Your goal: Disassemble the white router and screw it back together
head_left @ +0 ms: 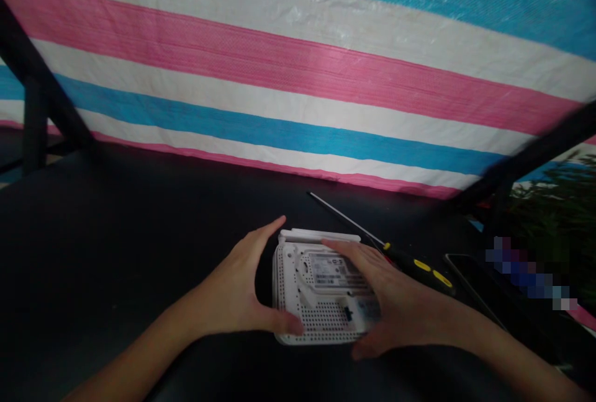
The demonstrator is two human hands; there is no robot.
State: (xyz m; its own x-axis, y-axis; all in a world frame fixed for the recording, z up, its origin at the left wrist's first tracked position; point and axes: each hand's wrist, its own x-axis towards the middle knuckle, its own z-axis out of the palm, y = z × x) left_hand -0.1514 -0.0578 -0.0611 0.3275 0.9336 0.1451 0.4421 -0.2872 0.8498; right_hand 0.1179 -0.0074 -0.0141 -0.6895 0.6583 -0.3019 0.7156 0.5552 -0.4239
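At the lower middle of the frame we see a white plastic box (321, 312), its rounded shell pierced by rows of small holes, its printed label (326, 270) too small to read. The left hand (235, 290) curves widely spread, thumb over the lower left corner; the right hand (395, 296) spans and hides the right end (whether either hand's fingers truly grip, we cannot tell). A thin-shafted screwdriver (421, 265) lies on the dark tabletop (139, 234); striped woven sheeting (298, 76) runs off the top.
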